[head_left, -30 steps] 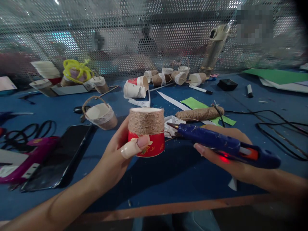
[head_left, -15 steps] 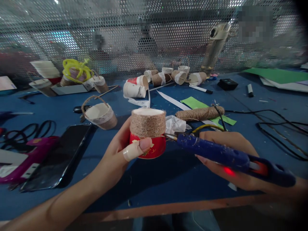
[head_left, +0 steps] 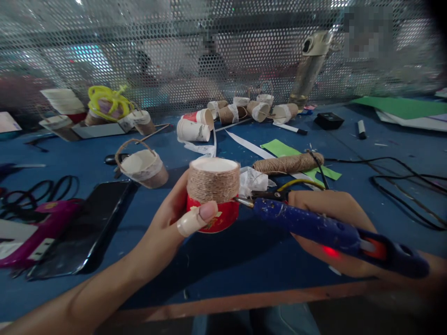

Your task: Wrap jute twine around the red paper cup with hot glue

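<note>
My left hand (head_left: 174,218) is closed around a red paper cup (head_left: 223,216), thumb in front with a bandage on it. Twine (head_left: 213,185) is wound in rows round the cup's upper half, and its white rim faces up. In my right hand (head_left: 331,214) is a blue hot glue gun (head_left: 307,223), with a red light glowing underneath. Its metal nozzle touches, or nearly touches, the cup's right side just below the lowest row of twine. A roll of twine (head_left: 288,163) lies behind the glue gun, beside crumpled white lace (head_left: 251,181).
A small twine-handled basket (head_left: 145,167) stands left of the cup. A phone (head_left: 87,223) and a purple tool (head_left: 52,225) lie at left. Several cups, baskets and a bottle (head_left: 309,70) line the back by a perforated metal screen (head_left: 244,56). Black cable (head_left: 391,195) loops at right.
The glue gun's nozzle has shifted slightly left and down along the cup's side. The cup has turned or tilted a little in my left hand. The view has moved slightly.
</note>
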Demonstrator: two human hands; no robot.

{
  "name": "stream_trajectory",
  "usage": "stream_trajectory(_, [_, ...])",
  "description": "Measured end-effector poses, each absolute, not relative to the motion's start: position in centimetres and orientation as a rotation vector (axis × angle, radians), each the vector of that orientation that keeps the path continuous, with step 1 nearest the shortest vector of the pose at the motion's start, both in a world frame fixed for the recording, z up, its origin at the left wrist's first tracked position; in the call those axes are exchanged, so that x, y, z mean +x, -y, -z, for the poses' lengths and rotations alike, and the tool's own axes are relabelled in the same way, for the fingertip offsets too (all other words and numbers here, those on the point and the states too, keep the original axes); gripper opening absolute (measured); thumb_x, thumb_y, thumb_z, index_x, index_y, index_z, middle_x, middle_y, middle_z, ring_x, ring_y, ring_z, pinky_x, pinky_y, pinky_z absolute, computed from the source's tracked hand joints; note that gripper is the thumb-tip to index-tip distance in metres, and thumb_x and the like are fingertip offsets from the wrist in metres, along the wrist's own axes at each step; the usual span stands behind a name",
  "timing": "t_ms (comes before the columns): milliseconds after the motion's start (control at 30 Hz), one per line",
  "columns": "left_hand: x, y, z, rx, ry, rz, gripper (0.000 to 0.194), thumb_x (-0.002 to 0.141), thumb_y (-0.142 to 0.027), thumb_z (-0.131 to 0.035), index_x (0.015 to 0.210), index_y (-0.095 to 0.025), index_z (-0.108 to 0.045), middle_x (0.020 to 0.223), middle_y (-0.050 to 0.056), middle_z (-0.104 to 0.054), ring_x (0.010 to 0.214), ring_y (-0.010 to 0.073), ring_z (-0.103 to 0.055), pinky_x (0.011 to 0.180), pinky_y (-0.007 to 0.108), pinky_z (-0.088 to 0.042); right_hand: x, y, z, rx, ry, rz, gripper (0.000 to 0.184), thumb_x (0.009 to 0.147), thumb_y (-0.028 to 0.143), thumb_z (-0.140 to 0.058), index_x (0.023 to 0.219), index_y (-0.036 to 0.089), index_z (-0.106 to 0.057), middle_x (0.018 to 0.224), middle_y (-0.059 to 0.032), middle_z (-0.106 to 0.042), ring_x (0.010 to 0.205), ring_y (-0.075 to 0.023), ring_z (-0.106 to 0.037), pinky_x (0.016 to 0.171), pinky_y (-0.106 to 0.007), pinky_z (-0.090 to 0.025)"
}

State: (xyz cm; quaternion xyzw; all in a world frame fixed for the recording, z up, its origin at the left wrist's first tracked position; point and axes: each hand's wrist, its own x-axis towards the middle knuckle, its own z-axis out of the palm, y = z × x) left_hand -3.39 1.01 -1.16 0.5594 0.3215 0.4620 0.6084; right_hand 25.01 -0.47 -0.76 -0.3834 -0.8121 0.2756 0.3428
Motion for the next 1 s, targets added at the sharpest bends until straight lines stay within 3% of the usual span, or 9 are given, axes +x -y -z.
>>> stream_trajectory(200, [-3.2, -0.9, 0.9, 1.242, -0.755, -1.098, 0.055, 0.089, -0.038, -0.075, 0.141, -0.033, -0.061, 0.140, 0.002, -0.067, 0.126, 0.0268, -0.064, 0.101, 0.031, -0.055, 24.9, 0.3, 0.7, -0.980, 2.120, -0.695, 0.024, 0.084, 0.026, -0.066, 0.068, 0.022, -0.047, 0.059, 0.0068, -0.050, 0.048, -0.0085, -0.043, 0.047, -0.025, -0.033])
stream_trajectory(433, [-3.4, -1.2, 1.5, 1.313, -0.788, -1.091, 0.050, 0.090, -0.036, -0.074, 0.138, -0.036, -0.063, 0.136, -0.002, -0.070, 0.126, 0.0232, -0.064, 0.103, 0.026, -0.054, 25.0, 0.5, 1.0, -0.976, 2.152, -0.651, 0.020, 0.078, 0.024, -0.067, 0.068, 0.022, -0.049, 0.057, 0.0074, -0.051, 0.047, -0.0085, -0.042, 0.046, -0.026, -0.033])
stream_trajectory(733, [-3.3, -1.1, 1.1, 1.216, -0.800, -1.082, 0.057, 0.085, -0.042, -0.078, 0.139, -0.036, -0.063, 0.138, 0.000, -0.068, 0.126, 0.0279, -0.064, 0.103, 0.034, -0.056, 24.9, 0.2, 0.7, -0.970, 2.155, -0.611, 0.022, 0.078, 0.023, -0.066, 0.067, 0.022, -0.046, 0.057, 0.0079, -0.050, 0.047, -0.0080, -0.042, 0.046, -0.024, -0.032])
stream_trajectory(1000, [-2.7, -1.2, 0.6, 1.208, -0.821, -1.144, 0.047, 0.082, -0.042, -0.081, 0.127, -0.036, -0.069, 0.132, 0.000, -0.070, 0.123, 0.0276, -0.065, 0.099, 0.032, -0.056, 24.9, 0.3, 0.9, -1.008, 2.147, -0.649, 0.019, 0.081, 0.023, -0.064, 0.068, 0.022, -0.050, 0.059, 0.0061, -0.053, 0.049, -0.0094, -0.044, 0.047, -0.026, -0.034])
